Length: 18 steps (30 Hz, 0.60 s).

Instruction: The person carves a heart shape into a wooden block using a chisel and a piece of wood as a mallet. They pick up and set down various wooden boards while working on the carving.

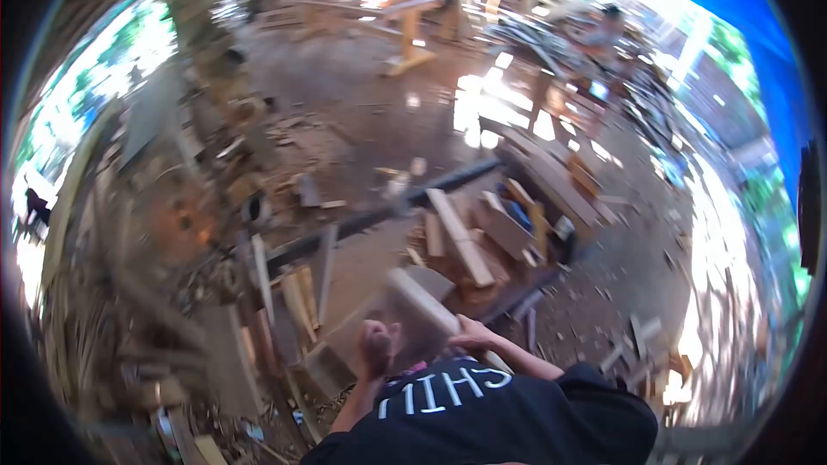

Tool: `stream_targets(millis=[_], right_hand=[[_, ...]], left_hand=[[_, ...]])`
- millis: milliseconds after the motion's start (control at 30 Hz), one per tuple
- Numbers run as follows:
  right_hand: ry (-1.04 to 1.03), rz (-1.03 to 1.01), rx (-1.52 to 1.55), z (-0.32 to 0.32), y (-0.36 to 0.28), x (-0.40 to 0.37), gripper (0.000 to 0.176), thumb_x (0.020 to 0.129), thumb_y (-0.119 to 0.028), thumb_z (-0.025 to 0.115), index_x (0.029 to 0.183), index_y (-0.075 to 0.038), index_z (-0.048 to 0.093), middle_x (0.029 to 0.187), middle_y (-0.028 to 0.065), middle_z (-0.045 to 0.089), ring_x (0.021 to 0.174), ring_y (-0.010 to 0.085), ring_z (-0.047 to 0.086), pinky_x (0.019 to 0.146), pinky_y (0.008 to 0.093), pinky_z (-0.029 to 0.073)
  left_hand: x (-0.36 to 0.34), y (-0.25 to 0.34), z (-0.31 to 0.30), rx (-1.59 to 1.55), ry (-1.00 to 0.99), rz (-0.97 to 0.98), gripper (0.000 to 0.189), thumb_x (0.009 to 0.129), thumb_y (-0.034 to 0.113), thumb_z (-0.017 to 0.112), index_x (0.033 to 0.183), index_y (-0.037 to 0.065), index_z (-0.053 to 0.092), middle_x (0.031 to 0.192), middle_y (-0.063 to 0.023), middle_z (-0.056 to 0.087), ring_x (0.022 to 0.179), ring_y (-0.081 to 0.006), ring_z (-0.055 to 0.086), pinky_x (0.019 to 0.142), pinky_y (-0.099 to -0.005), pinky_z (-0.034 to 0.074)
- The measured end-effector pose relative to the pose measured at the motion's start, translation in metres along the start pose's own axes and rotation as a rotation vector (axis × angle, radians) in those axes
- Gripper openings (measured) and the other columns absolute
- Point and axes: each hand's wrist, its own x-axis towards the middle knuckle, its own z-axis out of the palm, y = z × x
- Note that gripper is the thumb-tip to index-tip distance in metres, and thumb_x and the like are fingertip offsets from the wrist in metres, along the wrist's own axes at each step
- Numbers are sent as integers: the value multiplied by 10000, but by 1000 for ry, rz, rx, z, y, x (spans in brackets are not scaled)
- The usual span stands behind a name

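Observation:
My right hand [469,335] is closed on the near end of a curved wooden piece [420,296] with a pale edge. My left hand [377,347] is held up beside the same piece, its fingers curled in. Blur hides whether anything is in it. Beneath both hands is a broad brownish wooden surface [353,327]. Just beyond lies a dark-edged workbench [370,222] with a pale wooden strip [461,238] and several wood offcuts on it.
Boards and scraps [233,362] crowd the left side. A long plank [551,170] lies at the bench's far right. Wood chips litter the floor [594,284]. Farther back, a person [605,30] is near a pile of timber, and a wooden stand [409,34] is visible.

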Motion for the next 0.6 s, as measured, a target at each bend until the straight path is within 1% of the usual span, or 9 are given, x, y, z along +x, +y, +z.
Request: stream_targets(millis=[33, 67, 133, 200, 267, 333, 367, 467, 600], right_hand=[[2, 24, 10, 3, -2, -4, 769, 673, -463, 764, 1249, -25, 504, 1141, 235, 644, 1083, 346, 626, 919, 453, 484], [-40, 48, 43, 0, -13, -12, 740, 681, -464, 751, 1219, -20, 503, 1119, 244, 651, 1067, 367, 633, 898, 457, 495], [-19, 107, 10, -2, -27, -24, 735, 673, -455, 757, 1204, -16, 501, 1119, 259, 648, 1069, 386, 628, 899, 456, 500], [5, 53, 13, 2, -24, -28, 728, 696, -483, 759, 1191, -21, 490, 1093, 266, 656, 1054, 410, 636, 899, 463, 505], [0, 103, 13, 0, -31, -38, 732, 705, -475, 754, 1211, -24, 478, 1104, 264, 655, 1054, 403, 638, 908, 459, 501], [-13, 122, 17, -5, -43, -49, 723, 710, -466, 751, 1214, -24, 479, 1130, 262, 648, 1076, 401, 626, 909, 451, 494], [-7, 121, 11, -3, -41, -47, 720, 711, -467, 751, 1209, -23, 480, 1126, 260, 647, 1079, 402, 623, 909, 447, 493], [14, 105, 11, -5, -46, -54, 722, 712, -468, 747, 1205, -17, 475, 1124, 267, 643, 1078, 403, 622, 903, 440, 496], [10, 137, -17, -7, -48, -54, 686, 721, -443, 728, 1206, -38, 463, 1080, 270, 662, 1019, 406, 652, 890, 453, 511]], left_hand=[[-1, -2, 3, -69, -14, -62, 292, 833, 137, 778, 769, 92, 496, 711, -9, 511, 630, -145, 488, 598, -314, 430], [-3, 3, 3, -103, -75, -67, 292, 833, 137, 778, 769, 92, 496, 711, -9, 511, 630, -145, 488, 598, -314, 430], [7, 14, -6, -202, -24, -116, 289, 815, 118, 782, 775, 82, 498, 686, -64, 503, 604, -220, 492, 579, -365, 425], [10, 14, -9, -222, -24, -83, 295, 811, 106, 784, 771, 80, 493, 679, -62, 499, 600, -210, 479, 576, -357, 419], [16, 16, -10, -251, -2, -47, 301, 807, 95, 787, 767, 77, 488, 673, -60, 495, 596, -201, 466, 574, -349, 414], [21, 22, -14, -204, -54, -72, 296, 820, 102, 779, 771, 76, 488, 669, -62, 498, 594, -184, 464, 566, -351, 414], [23, 25, -15, -229, -74, -140, 288, 836, 113, 771, 772, 74, 493, 679, -51, 495, 624, -164, 478, 593, -339, 422], [23, 14, -14, -338, -18, -209, 282, 854, 137, 761, 773, 74, 499, 702, -40, 497, 662, -153, 486, 636, -322, 428], [20, 7, -24, -267, -21, -223, 280, 869, 164, 753, 773, 77, 505, 733, -29, 500, 694, -152, 487, 670, -308, 427]])
